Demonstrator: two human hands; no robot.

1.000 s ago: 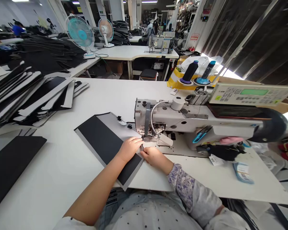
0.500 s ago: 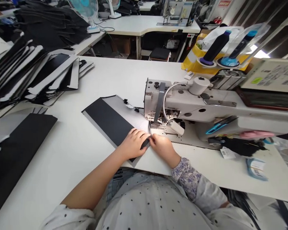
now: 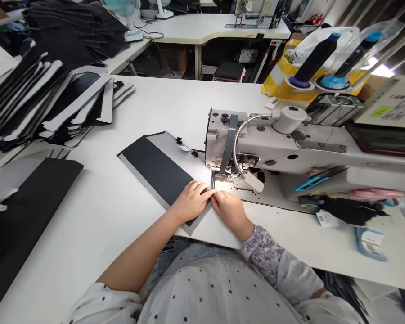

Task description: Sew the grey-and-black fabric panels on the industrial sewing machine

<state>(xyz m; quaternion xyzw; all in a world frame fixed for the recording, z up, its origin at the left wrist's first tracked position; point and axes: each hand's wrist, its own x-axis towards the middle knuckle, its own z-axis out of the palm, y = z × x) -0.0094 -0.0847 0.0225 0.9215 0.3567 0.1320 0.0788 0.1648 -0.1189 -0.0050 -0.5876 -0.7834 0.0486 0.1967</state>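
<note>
A grey and black fabric panel (image 3: 162, 171) lies slantwise on the white table, its right edge at the needle area of the sewing machine (image 3: 249, 139). My left hand (image 3: 193, 200) rests on the panel's near part, its fingers closed at the edge. My right hand (image 3: 231, 211) is closed in a pinch on the same edge, just in front of the presser foot. The fingertips of both hands meet there, and the pinched bit is mostly hidden. Two small black clips (image 3: 195, 153) and a white label (image 3: 184, 147) sit along the panel's far edge.
Stacked black and grey pieces (image 3: 77, 103) lie at the left, with a larger black piece (image 3: 37, 216) nearer me. Thread cones (image 3: 319, 58) stand behind the machine. A banded blue bundle (image 3: 371, 243) lies at the right. A fan (image 3: 130, 18) stands at the back.
My left hand's fingers have drawn closer to my right fingertips at the panel edge. The panel has barely moved; the whole view has shifted slightly.
</note>
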